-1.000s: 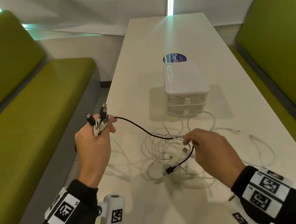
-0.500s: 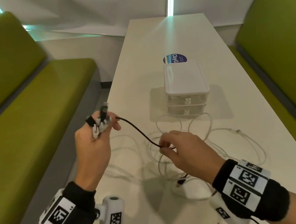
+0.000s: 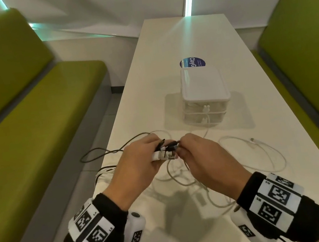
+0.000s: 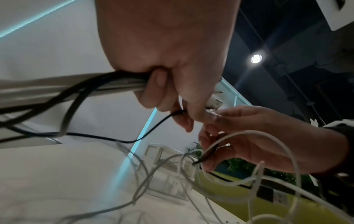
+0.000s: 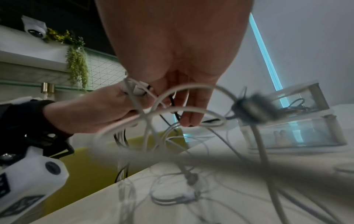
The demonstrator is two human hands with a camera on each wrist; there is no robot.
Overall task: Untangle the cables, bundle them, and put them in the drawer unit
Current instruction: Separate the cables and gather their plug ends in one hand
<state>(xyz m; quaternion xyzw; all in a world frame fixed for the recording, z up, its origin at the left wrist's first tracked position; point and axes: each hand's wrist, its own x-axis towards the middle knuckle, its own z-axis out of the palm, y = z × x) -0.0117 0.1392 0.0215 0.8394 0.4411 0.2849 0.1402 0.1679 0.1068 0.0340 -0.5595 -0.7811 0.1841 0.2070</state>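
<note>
Together, both hands [image 3: 167,157] on cable plugs [image 3: 164,151]

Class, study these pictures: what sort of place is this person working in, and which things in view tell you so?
Probably an office lounge or cafe-style booth: a long white table runs between two green upholstered benches, and trailing plants hang from a high shelf.

Glossy worktop, plastic and rubbery cables.
I'm seeing the white worktop [image 3: 190,39] gleaming smooth, the drawer unit [image 3: 204,95] showing clear, frosty plastic, the cables [image 3: 262,147] looking smooth-jacketed, and the benches [image 3: 35,110] wearing matt green upholstery.
</note>
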